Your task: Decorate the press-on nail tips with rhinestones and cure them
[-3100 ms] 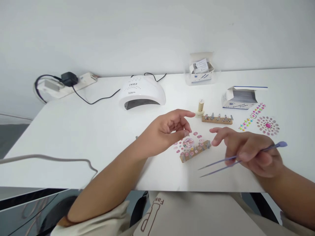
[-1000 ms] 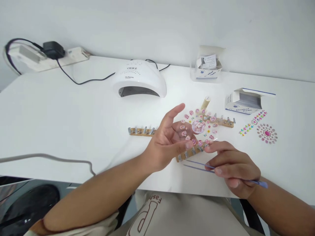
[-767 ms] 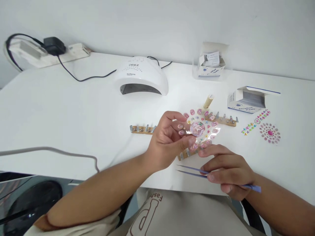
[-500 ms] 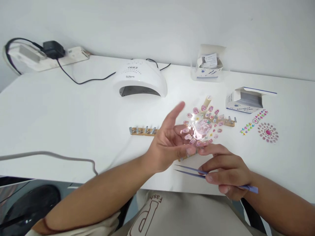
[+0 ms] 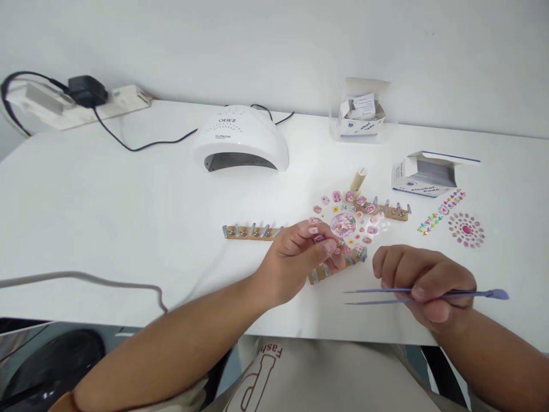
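Note:
My left hand (image 5: 295, 257) pinches the lower left edge of a clear sheet of pink nail stickers (image 5: 343, 225), a round picture at its centre ringed by small nail-shaped pieces. My right hand (image 5: 429, 280) is closed around lilac tweezers (image 5: 377, 296), whose two tips stand apart and point left, with nothing between them. Beneath and beside the sheet are wooden strips holding nail tips: one strip (image 5: 246, 232) left of my left hand, another strip (image 5: 338, 268) just below the sheet, and a third strip (image 5: 397, 214) behind it, partly covered.
A white nail lamp (image 5: 242, 137) stands at the back, its black cable running to a power strip (image 5: 128, 100). Two alcohol pad boxes, one box (image 5: 362, 123) at the back and an opened box (image 5: 424, 174), stand right. Gem stickers (image 5: 466, 230) lie near them, and a small wooden cylinder (image 5: 358, 179) behind the sheet.
My right hand has come off the sheet's lower edge and moved right with the tweezers. The left hand's raised fingers have closed onto the sheet, which has turned and shifted slightly.

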Demonstrator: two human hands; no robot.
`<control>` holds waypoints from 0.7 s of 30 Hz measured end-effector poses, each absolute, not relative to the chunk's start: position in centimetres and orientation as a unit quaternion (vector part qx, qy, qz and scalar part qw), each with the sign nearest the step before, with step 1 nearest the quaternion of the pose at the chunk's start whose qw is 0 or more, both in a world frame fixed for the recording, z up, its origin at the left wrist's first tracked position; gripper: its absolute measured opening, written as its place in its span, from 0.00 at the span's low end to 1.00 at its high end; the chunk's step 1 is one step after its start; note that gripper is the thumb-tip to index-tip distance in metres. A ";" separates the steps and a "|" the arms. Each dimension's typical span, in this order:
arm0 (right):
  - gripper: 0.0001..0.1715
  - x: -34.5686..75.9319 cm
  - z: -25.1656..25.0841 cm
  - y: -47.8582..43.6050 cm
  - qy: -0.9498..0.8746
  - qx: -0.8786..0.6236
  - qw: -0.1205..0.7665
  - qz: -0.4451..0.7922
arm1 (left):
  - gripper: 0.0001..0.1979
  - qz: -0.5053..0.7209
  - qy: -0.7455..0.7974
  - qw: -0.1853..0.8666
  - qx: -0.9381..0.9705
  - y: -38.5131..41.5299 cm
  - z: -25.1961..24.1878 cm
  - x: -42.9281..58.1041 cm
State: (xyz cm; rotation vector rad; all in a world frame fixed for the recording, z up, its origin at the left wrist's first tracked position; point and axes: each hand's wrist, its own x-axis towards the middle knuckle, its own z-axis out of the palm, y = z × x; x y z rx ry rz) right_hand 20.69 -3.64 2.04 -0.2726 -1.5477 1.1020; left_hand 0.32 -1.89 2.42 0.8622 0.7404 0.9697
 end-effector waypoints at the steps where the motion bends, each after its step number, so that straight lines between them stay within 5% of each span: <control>1: 0.06 20.6 2.1 -3.7 -0.640 -0.121 0.580 0.489 | 0.12 0.436 0.333 0.739 0.391 -2.0 2.4 0.4; 7: 0.18 20.1 2.0 -3.9 -0.659 -0.104 0.540 0.513 | 0.06 0.437 0.269 0.770 0.378 -2.5 2.0 0.6; 14: 0.10 20.0 1.6 -3.7 -0.640 -0.121 0.559 0.513 | 0.06 0.441 0.272 0.773 0.367 -2.5 2.0 0.8; 21: 0.22 19.8 1.8 -3.7 -0.686 -0.133 0.547 0.461 | 0.07 0.427 0.273 0.777 0.374 -2.5 2.6 0.9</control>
